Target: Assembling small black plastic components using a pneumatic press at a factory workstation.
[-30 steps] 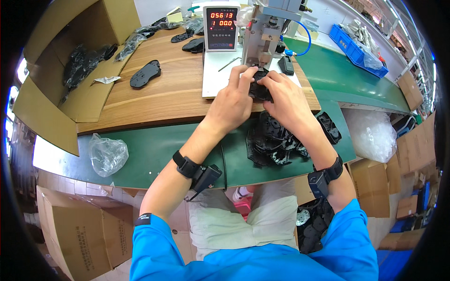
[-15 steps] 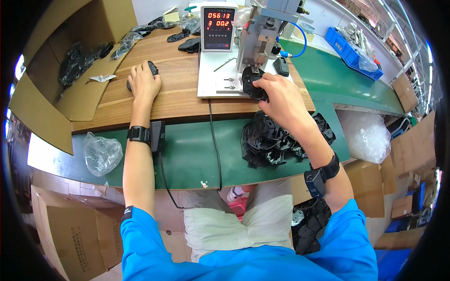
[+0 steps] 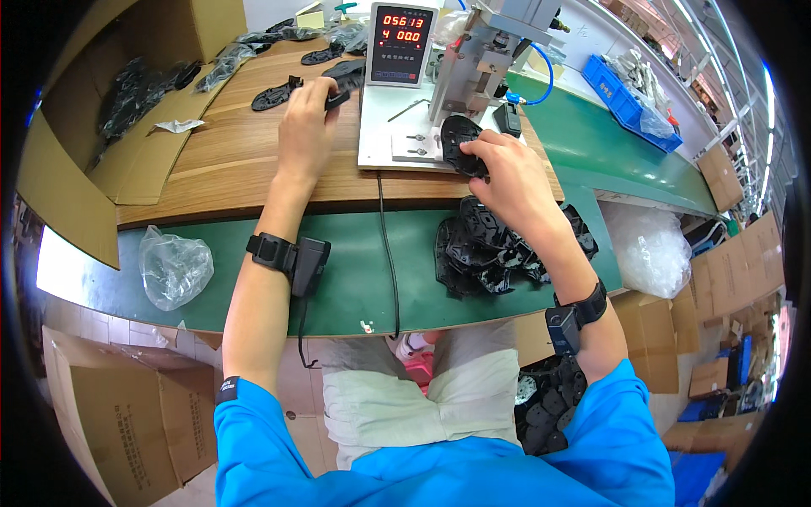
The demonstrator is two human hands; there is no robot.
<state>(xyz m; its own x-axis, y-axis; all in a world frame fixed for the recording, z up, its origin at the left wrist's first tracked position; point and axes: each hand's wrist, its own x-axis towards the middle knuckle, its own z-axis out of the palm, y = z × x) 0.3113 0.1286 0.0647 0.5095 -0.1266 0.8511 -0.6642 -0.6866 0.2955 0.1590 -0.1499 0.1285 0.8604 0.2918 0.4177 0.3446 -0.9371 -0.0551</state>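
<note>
The right hand (image 3: 507, 165) is clamped on a black sole-shaped piece (image 3: 460, 139), pressing it flat on the white base plate (image 3: 380, 139) under the press head (image 3: 477, 59) so it sits square to the tool. The left hand (image 3: 306, 127) reaches across the wooden surface (image 3: 211, 160), fingers closed on another black piece (image 3: 342, 84). A pile of black pieces (image 3: 498, 249) lies on the green belt (image 3: 355, 279), near the right wrist.

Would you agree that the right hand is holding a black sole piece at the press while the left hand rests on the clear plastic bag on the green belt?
Not quite. In the head view the right hand does hold a black sole piece at the press, but the left hand is up on the wooden table, gripping another black piece. The plastic bag lies untouched on the green belt.
</note>
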